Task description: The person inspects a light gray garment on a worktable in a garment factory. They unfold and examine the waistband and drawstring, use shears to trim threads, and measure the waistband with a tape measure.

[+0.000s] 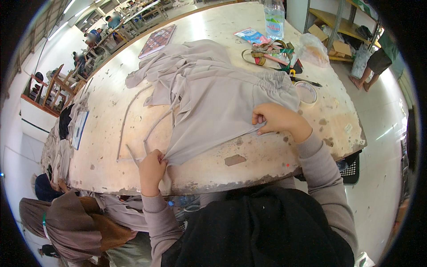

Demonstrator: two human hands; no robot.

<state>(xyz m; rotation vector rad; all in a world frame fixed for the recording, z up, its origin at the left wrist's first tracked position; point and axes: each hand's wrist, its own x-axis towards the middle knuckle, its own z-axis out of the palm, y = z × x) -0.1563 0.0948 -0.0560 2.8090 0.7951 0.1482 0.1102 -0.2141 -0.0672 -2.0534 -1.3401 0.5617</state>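
Observation:
A light grey-beige garment (213, 111) with a gathered elastic band (273, 84) lies spread on the worn table (98, 162), with long narrow ties (129, 107) trailing to the left. My left hand (152, 171) pinches the garment's lower left corner close to the near edge. My right hand (280, 121) has curled fingers gripping the garment's lower right edge, below the gathered band. A roll of pale tape (307, 92) sits just beyond my right hand, beside a black pen (313, 83).
At the back are a patterned notebook (156, 41), a plastic bottle (274, 20), a packet (249, 35), tape measures with tools (275, 55) and a plastic bag (313, 49). Co-workers (66, 222) sit at the lower left among fabric; a person (380, 62) stands right near shelving (338, 22).

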